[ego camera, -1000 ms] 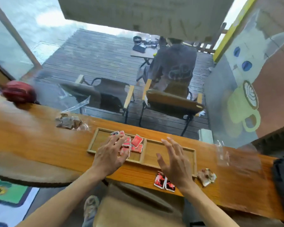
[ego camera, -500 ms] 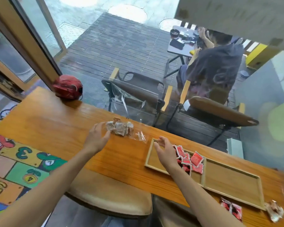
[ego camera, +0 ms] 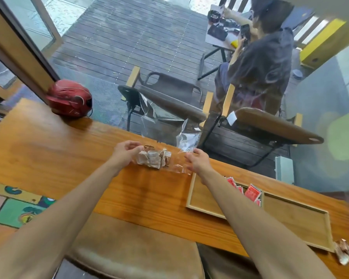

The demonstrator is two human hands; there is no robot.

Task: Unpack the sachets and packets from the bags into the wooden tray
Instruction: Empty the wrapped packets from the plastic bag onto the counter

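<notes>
A clear plastic bag (ego camera: 187, 141) holding several brown sachets (ego camera: 153, 158) lies on the wooden counter by the window. My left hand (ego camera: 126, 151) grips the bag's left end, fingers curled at the sachets. My right hand (ego camera: 197, 161) pinches the bag's loose clear right end. The wooden tray (ego camera: 206, 200) lies to the right, with red packets (ego camera: 251, 193) piled by its middle divider; its right compartment is bare. My right forearm crosses the tray's left compartment.
A red helmet (ego camera: 70, 97) sits at the counter's far left by the glass. A small crumpled sachet bundle (ego camera: 344, 251) lies past the tray's right corner. A padded stool (ego camera: 129, 246) stands below the counter. Beyond the glass are chairs and a seated person.
Both hands left the tray and moved left to the bag of brown sachets, which they now hold at either end. The view swung left, so the tray sits at the right.
</notes>
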